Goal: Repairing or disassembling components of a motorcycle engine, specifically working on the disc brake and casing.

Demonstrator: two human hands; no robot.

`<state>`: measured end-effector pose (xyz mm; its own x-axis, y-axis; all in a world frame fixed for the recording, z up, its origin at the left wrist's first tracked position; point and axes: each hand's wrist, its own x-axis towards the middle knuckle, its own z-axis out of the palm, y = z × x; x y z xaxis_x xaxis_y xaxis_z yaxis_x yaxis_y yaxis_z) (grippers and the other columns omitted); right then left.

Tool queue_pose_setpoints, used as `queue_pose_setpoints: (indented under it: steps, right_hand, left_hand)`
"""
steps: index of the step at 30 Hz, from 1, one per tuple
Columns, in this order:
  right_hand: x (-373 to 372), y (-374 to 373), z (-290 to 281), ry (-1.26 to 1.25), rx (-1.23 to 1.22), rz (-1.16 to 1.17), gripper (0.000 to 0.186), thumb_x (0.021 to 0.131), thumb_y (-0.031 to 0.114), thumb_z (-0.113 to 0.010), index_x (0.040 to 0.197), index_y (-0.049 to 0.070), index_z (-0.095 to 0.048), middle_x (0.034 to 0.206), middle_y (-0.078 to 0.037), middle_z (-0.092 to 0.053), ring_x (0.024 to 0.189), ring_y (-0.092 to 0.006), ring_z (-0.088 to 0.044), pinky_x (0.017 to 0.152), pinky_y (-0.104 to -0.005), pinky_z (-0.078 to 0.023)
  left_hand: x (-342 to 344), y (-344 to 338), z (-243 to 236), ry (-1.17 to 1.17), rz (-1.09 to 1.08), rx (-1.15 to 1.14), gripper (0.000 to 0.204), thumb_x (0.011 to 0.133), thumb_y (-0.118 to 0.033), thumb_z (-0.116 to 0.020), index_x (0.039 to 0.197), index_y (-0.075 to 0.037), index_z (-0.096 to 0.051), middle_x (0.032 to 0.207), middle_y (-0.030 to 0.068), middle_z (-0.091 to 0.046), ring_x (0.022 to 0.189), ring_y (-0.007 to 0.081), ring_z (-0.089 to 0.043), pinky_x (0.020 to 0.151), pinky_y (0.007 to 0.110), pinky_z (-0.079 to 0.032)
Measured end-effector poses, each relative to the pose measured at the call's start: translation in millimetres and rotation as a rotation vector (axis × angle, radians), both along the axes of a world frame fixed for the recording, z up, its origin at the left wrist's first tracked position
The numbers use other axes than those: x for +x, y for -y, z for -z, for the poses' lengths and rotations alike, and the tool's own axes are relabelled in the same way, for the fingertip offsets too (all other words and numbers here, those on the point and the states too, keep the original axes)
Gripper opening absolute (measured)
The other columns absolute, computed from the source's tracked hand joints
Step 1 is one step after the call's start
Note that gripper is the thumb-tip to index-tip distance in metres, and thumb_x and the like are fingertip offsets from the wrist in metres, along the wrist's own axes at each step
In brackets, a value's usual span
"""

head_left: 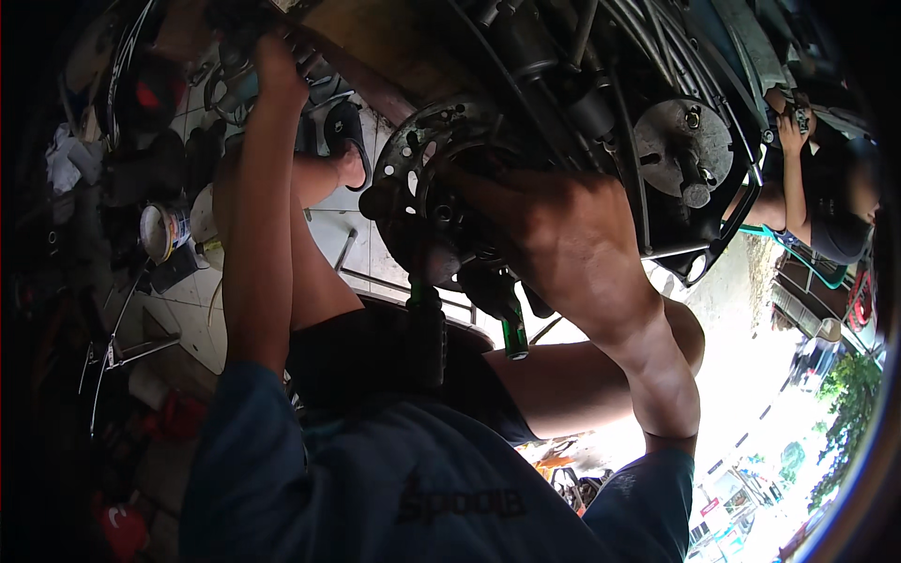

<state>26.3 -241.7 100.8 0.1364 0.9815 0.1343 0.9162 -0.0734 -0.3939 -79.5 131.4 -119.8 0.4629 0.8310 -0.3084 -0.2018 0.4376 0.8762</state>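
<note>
My right hand reaches over a dark, greasy mechanical assembly in the middle. Its fingers go down behind the assembly's parts, so what they touch is hidden. A perforated metal disc shows on the assembly's left side, beside my fingers. Below that hand hangs a tool with a green handle. My left hand is stretched far out at the upper left, close to dark metal parts. Deep shadow covers its fingers there.
A round metal plate with a central shaft sits to the right, near several rods and cables. A small tub stands on the tiled floor at left. Another person's hand holds a metal part at far right.
</note>
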Motion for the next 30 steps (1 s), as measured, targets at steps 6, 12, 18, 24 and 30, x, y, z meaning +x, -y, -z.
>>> queue_pose_setpoints:
  steps: [6,12,18,24,30]
  right_hand:
    - [-2.3,-3.0,-4.9,0.110,-0.121,-0.047,0.037,0.083,0.007,-0.069,0.118,0.018,-0.074,0.088,-0.003,-0.069,0.072,-0.0200,-0.071,0.058,-0.0316,-0.056]
    - [0.1,-6.5,0.2,0.132,0.037,-0.111,0.039,0.082,0.004,-0.068,0.119,0.016,-0.073,0.087,-0.003,-0.065,0.071,-0.0193,-0.071,0.058,-0.0323,-0.057]
    - [8.3,-1.0,-8.0,-0.147,0.075,0.012,0.020,0.091,0.011,-0.070,0.111,0.008,-0.070,0.094,-0.007,-0.071,0.084,-0.0206,-0.073,0.065,-0.0314,-0.058]
    - [22.5,3.5,-42.6,-0.993,0.145,0.249,0.026,0.108,0.018,-0.059,0.119,-0.004,-0.064,0.098,-0.010,-0.075,0.077,-0.0163,-0.073,0.061,-0.0267,-0.059]
    - [28.0,7.5,-56.8,-1.550,-0.020,0.417,0.038,0.111,0.029,-0.050,0.128,-0.004,-0.055,0.093,-0.018,-0.072,0.075,-0.0221,-0.076,0.050,-0.0249,-0.059]
  left_hand:
    - [10.9,20.2,-20.4,-0.203,-0.088,0.004,0.032,0.099,-0.036,-0.043,0.114,-0.016,-0.062,0.095,-0.0017,-0.060,0.084,0.0142,-0.058,0.076,0.035,-0.051]
    - [9.0,15.6,-16.5,-0.177,-0.062,0.001,0.033,0.098,-0.038,-0.045,0.116,-0.016,-0.061,0.097,-0.0007,-0.061,0.082,0.0149,-0.058,0.071,0.034,-0.051]
    - [14.8,27.0,-19.3,-0.176,-0.155,0.020,0.034,0.097,-0.039,-0.047,0.118,-0.016,-0.061,0.103,0.0015,-0.062,0.086,0.0155,-0.059,0.077,0.038,-0.051]
    - [14.6,25.0,-18.8,-0.211,-0.171,-0.022,0.035,0.097,-0.045,-0.050,0.114,-0.017,-0.062,0.100,-0.0005,-0.061,0.084,0.0144,-0.058,0.073,0.035,-0.051]
    - [11.7,19.0,-4.6,-0.240,-0.126,-0.018,0.058,0.097,-0.061,-0.048,0.133,-0.016,-0.057,0.118,0.0041,-0.060,0.107,0.0229,-0.058,0.098,0.043,-0.047]
